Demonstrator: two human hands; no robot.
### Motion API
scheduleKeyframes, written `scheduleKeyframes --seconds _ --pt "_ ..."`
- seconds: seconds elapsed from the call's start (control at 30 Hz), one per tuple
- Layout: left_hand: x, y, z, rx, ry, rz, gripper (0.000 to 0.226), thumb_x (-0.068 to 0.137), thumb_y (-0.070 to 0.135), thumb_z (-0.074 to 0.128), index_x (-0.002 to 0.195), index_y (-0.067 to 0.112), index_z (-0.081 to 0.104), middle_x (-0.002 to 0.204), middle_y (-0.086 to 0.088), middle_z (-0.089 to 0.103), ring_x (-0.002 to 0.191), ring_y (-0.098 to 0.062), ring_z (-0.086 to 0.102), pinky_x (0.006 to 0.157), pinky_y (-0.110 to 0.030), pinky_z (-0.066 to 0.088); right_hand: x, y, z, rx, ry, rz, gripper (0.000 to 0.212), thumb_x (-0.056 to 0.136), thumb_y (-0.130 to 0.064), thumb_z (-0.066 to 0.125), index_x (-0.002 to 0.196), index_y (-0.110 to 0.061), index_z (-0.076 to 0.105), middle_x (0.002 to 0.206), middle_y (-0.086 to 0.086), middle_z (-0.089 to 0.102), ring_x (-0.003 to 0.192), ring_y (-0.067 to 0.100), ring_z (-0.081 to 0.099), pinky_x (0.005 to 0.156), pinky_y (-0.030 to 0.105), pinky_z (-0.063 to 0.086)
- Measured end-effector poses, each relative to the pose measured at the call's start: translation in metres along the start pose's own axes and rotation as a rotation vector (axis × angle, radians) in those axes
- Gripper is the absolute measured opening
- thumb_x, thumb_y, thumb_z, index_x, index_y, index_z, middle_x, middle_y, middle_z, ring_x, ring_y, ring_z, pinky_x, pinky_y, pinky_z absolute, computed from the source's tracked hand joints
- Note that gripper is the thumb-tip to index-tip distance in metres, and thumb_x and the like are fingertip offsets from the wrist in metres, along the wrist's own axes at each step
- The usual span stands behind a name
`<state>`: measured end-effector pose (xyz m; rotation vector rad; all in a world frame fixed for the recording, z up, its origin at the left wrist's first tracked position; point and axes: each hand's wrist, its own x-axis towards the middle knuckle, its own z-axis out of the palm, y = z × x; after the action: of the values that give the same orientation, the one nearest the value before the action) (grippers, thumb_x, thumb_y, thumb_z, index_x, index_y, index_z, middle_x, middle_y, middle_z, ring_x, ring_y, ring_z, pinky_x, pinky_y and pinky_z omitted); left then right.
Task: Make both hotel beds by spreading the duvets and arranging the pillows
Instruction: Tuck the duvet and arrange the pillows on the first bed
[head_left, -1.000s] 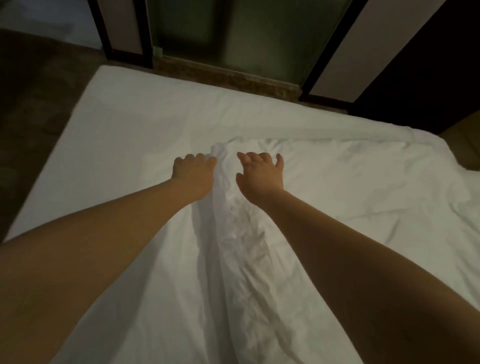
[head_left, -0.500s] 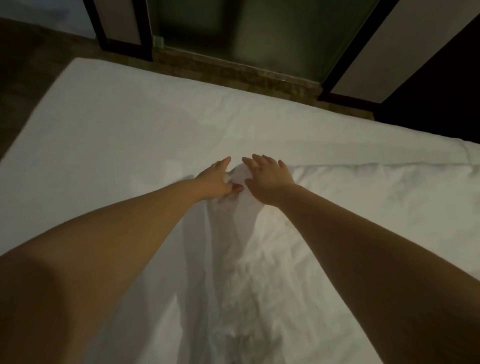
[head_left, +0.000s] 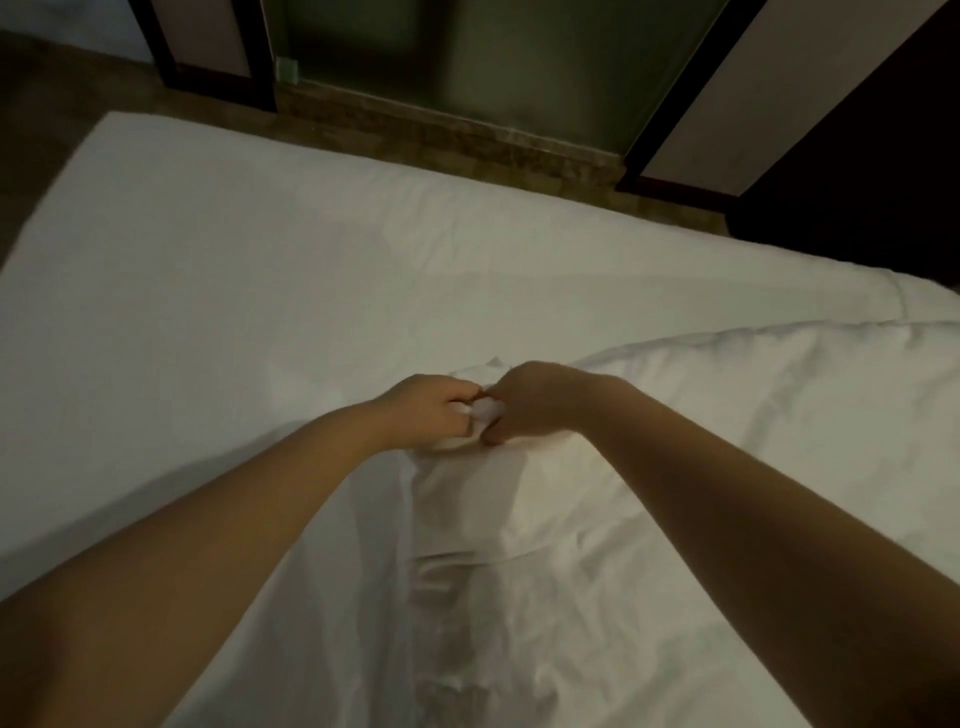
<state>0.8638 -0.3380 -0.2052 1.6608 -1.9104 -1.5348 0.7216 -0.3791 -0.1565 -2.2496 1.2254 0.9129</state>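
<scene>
The duvet (head_left: 727, 415) is clamped by left hand (head_left: 434, 410) and right hand (head_left: 535, 400) fingers; beyond them the bed (head_left: 260, 260) lies uncovered.

Duvet (head_left: 675, 493): white and creased, spread over the right and near parts of the bed (head_left: 234, 270).
Duvet edge: a puffy rim running from the middle of the bed toward its right side, short of the bed's far edge.
Duvet corner: bunched into a small wad at the middle of the bed, pinched between the left hand (head_left: 431, 410) and the right hand (head_left: 535, 400).
Bed: a smooth white sheet, uncovered across its left and far parts.
</scene>
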Motion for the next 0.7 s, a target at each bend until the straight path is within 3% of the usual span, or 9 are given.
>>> scheduleKeyframes --seconds 0.1,0.17,0.23,0.27,0.37,0.47,0.53,0.6,0.7 --pt "-0.003 0.002 -0.024 -0.518 0.009 -0.168 0.008 0.084 0.012 0.048 0.085 0.017 0.055 0.082 -0.003 0.05 0.06 -0.009 0.048 0.059 -0.022 0.035 -0.038 -0.004 -0.007 0.131 0.015 0.039 0.032 0.089 -0.037 0.057 0.111 -0.014 0.065 0.11 0.006 0.064 0.105 0.024 0.058 0.081 0.029 0.043" --pt "0.003 0.005 -0.029 -0.407 0.002 -0.318 0.014 0.093 0.031 0.049 0.099 0.02 0.054 0.096 0.0 0.049 0.074 -0.014 0.053 0.065 -0.025 0.042 -0.06 -0.009 -0.009 0.199 0.026 0.062 0.031 0.088 -0.034 0.058 0.113 -0.016 0.064 0.113 0.005 0.064 0.106 0.022 0.057 0.085 0.03 0.044" --pt "0.006 0.022 -0.023 -0.188 -0.108 -0.399 0.056 0.085 0.064 0.05 0.127 0.026 0.045 0.122 0.002 0.045 0.098 -0.026 0.054 0.074 -0.034 0.048 -0.076 -0.017 -0.005 0.194 0.026 0.053 0.034 0.088 -0.031 0.057 0.121 -0.022 0.06 0.119 0.003 0.062 0.112 0.022 0.055 0.089 0.029 0.043" --pt "0.009 0.035 -0.017 -0.114 -0.144 -0.406 0.073 0.081 0.068 0.052 0.137 0.025 0.036 0.134 -0.003 0.04 0.108 -0.033 0.052 0.078 -0.037 0.049 -0.082 -0.022 -0.002 0.18 0.042 0.041 0.038 0.089 -0.03 0.056 0.127 -0.025 0.057 0.124 0.003 0.06 0.116 0.022 0.054 0.091 0.029 0.041" --pt "0.02 0.07 0.008 0.269 -0.095 -0.333 0.082 0.089 0.041 0.061 0.149 0.011 0.013 0.146 -0.013 0.031 0.129 -0.033 0.041 0.093 -0.037 0.042 -0.099 -0.033 0.009 0.147 0.114 -0.009 0.047 0.092 -0.031 0.052 0.139 -0.029 0.044 0.123 0.005 0.06 0.111 0.022 0.056 0.088 0.03 0.04" --pt "0.032 0.068 0.019 0.592 -0.09 -0.262 0.073 0.09 0.03 0.06 0.149 0.016 0.02 0.14 -0.013 0.044 0.125 -0.028 0.048 0.096 -0.033 0.041 -0.108 -0.03 0.019 0.118 0.165 -0.009 0.05 0.091 -0.04 0.055 0.138 -0.027 0.044 0.108 0.004 0.063 0.101 0.022 0.059 0.079 0.029 0.042" --pt "0.027 0.06 0.002 0.537 -0.01 -0.18 0.058 0.092 0.034 0.056 0.144 0.023 0.033 0.141 -0.01 0.046 0.123 -0.029 0.05 0.093 -0.03 0.041 -0.109 -0.02 0.017 0.126 0.221 0.081 0.063 0.087 -0.051 0.058 0.142 -0.027 0.038 0.12 0.006 0.062 0.11 0.024 0.058 0.087 0.031 0.045" --pt "0.02 0.055 -0.028 0.375 0.202 -0.145 0.039 0.097 0.018 0.045 0.134 0.03 0.048 0.14 -0.01 0.047 0.118 -0.031 0.051 0.089 -0.029 0.042 -0.105 -0.01 0.003 0.102 0.252 0.205 0.073 0.081 -0.063 0.059 0.138 -0.024 0.038 0.124 0.007 0.06 0.114 0.027 0.056 0.093 0.035 0.043" --pt "0.002 0.051 -0.069 0.293 0.306 -0.145 0.052 0.096 -0.003 0.031 0.124 0.03 0.058 0.141 -0.01 0.044 0.11 -0.031 0.05 0.086 -0.036 0.049 -0.082 -0.011 -0.027 -0.029 0.253 0.244 0.062 0.076 -0.071 0.055 0.121 -0.028 0.054 0.123 0.0 0.06 0.118 0.024 0.053 0.1 0.039 0.033"
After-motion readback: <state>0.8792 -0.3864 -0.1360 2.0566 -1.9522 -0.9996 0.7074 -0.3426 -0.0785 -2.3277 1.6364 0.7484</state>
